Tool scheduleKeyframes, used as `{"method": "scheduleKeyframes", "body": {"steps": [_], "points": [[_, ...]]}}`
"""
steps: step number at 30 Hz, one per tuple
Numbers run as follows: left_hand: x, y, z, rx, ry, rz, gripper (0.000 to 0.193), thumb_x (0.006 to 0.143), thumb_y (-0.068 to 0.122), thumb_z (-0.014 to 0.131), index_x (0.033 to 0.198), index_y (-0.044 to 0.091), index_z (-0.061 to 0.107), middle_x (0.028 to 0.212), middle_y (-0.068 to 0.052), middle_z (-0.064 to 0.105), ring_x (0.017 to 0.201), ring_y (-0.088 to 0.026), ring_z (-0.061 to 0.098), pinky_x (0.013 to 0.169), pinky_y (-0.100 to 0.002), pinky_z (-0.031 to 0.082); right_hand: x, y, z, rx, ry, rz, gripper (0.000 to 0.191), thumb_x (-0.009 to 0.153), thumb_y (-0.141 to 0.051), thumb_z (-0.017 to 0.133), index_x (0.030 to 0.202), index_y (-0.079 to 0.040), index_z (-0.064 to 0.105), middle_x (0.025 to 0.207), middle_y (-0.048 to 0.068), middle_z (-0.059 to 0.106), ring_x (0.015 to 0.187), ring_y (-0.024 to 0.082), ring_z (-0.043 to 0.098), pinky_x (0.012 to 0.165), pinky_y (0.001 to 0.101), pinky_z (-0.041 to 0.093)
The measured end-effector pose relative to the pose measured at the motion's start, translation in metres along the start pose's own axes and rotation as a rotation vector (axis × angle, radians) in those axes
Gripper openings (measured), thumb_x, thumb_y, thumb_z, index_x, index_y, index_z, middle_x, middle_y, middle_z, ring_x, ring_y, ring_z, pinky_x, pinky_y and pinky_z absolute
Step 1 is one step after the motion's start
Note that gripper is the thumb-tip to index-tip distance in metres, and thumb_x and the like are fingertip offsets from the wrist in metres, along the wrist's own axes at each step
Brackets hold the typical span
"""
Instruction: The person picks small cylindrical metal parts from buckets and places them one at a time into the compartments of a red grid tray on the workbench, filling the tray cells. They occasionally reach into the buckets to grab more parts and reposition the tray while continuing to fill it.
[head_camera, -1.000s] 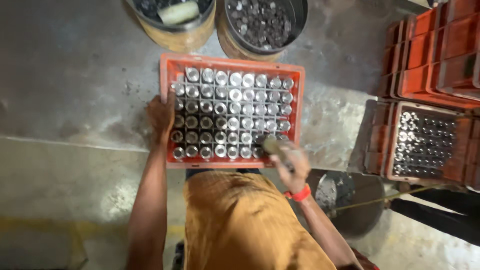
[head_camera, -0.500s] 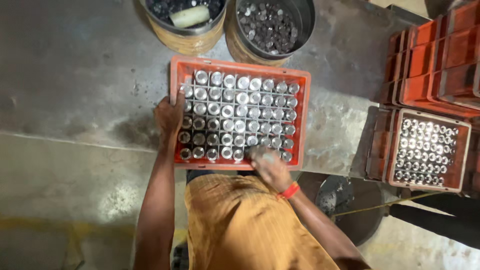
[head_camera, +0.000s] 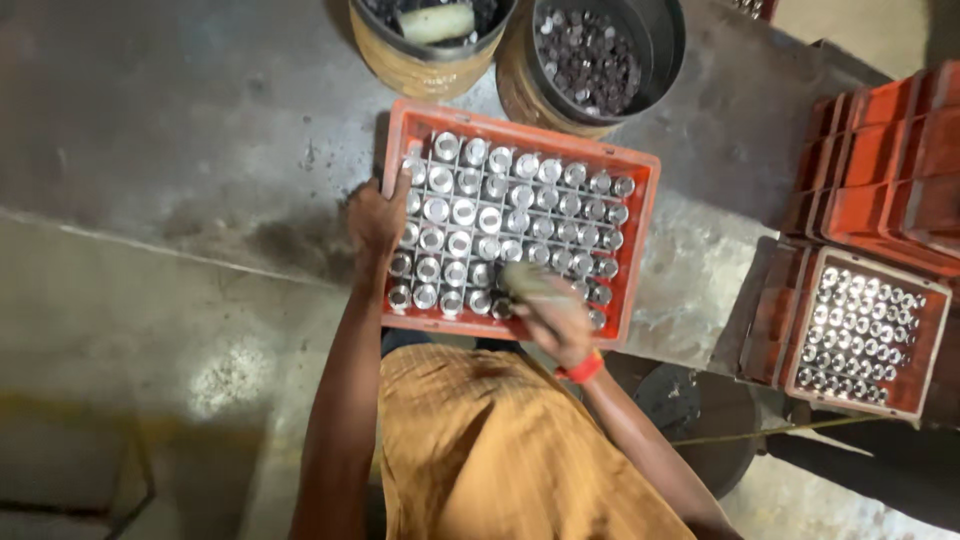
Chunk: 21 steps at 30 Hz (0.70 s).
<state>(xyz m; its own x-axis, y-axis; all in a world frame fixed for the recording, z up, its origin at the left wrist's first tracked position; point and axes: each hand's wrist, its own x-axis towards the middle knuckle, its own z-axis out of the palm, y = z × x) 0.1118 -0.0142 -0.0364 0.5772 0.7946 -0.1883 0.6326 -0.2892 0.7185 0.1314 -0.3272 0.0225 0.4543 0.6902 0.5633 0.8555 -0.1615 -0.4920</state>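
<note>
A red plastic crate (head_camera: 641, 172) stands on the concrete floor, its grid filled with several rows of shiny round-topped bottles (head_camera: 489, 216). My left hand (head_camera: 375, 215) rests on the crate's left rim, fingers curled over it. At the near edge of the crate, my right hand (head_camera: 556, 322), with a red band at the wrist, is closed around a pale, blurred object (head_camera: 527, 281). That object lies over the front row of bottles. I cannot tell what it is.
Two round drums stand beyond the crate: the left drum (head_camera: 405, 62) holds a pale lump, the right drum (head_camera: 520, 85) holds many small dark pieces. At the right sit a second filled crate (head_camera: 926, 340) and stacked red crates (head_camera: 880, 170). A dark round lid (head_camera: 700, 410) lies near my right elbow.
My right hand has slid left along the crate's near edge with the pale object in it. My left hand has stayed on the left rim. The view has moved closer.
</note>
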Motion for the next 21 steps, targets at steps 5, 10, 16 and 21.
{"method": "scheduleKeyframes", "body": {"steps": [5, 10, 16, 21], "points": [[-0.002, 0.005, 0.001, -0.014, -0.039, -0.061, 0.067, 0.088, 0.065, 0.064, 0.103, 0.001, 0.075, 0.098, -0.028, 0.072, 0.094, -0.048, 0.070, 0.084, -0.055, 0.054, -0.015, -0.003, 0.005, 0.072, 0.081, 0.237, 0.035, 0.094, -0.006, 0.079, 0.124, -0.002, 0.061, 0.122, 0.018, 0.069, 0.115, 0.035, 0.068, 0.099, 0.0437, 0.056], [-0.001, 0.008, -0.002, 0.014, -0.099, -0.149, 0.074, 0.085, 0.068, 0.062, 0.116, 0.002, 0.071, 0.107, -0.030, 0.070, 0.103, -0.048, 0.067, 0.091, -0.054, 0.052, -0.034, -0.009, -0.004, 0.085, -0.267, 0.105, 0.038, 0.087, -0.003, 0.076, 0.124, -0.006, 0.070, 0.112, 0.011, 0.074, 0.109, 0.030, 0.072, 0.099, 0.0457, 0.055], [0.000, 0.007, -0.002, 0.025, -0.163, -0.172, 0.077, 0.089, 0.070, 0.058, 0.124, 0.002, 0.069, 0.114, -0.030, 0.070, 0.110, -0.048, 0.066, 0.098, -0.054, 0.051, 0.023, 0.016, 0.006, 0.087, 0.108, 0.170, 0.044, 0.095, -0.003, 0.079, 0.134, -0.004, 0.056, 0.129, 0.019, 0.064, 0.119, 0.032, 0.066, 0.101, 0.0390, 0.056], [-0.001, 0.007, -0.002, 0.040, -0.134, -0.169, 0.080, 0.084, 0.073, 0.058, 0.123, 0.003, 0.068, 0.112, -0.030, 0.068, 0.107, -0.048, 0.065, 0.093, -0.054, 0.051, 0.034, 0.026, -0.005, -0.041, -0.006, 0.306, 0.045, 0.086, -0.001, 0.086, 0.128, -0.006, 0.069, 0.120, 0.015, 0.072, 0.111, 0.032, 0.071, 0.097, 0.0401, 0.056]]}}
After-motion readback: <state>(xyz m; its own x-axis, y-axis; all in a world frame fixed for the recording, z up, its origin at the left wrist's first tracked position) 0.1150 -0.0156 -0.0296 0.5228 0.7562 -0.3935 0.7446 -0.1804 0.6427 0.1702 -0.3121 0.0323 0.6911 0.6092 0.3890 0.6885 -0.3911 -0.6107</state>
